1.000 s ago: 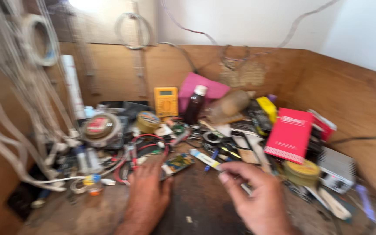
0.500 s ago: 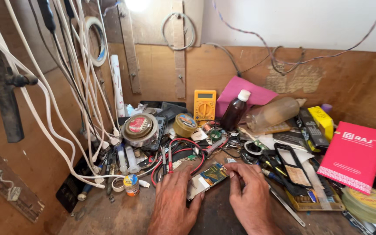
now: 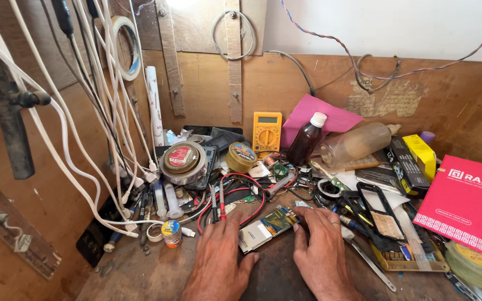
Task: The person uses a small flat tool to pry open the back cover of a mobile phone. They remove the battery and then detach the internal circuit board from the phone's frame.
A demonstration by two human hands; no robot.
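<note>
A small phone circuit board with a pale display panel (image 3: 263,227) lies on the dark mat at the front of the wooden bench (image 3: 140,273). My left hand (image 3: 218,259) rests flat just left of it, the thumb touching its near edge. My right hand (image 3: 320,248) lies flat on its right, fingertips against the board's right end. Neither hand lifts it. Red and black probe leads (image 3: 235,195) curl just behind the board.
A yellow multimeter (image 3: 266,132), a dark bottle (image 3: 305,144), a clear bottle (image 3: 358,144), tape rolls (image 3: 182,161), a black phone frame (image 3: 383,220), a red box (image 3: 459,202) and small tools crowd the back and right. White cables (image 3: 85,139) hang at left.
The view has swung left and steadied. My right hand has put down the thin tool it held a second ago, and both hands have settled on either side of the board.
</note>
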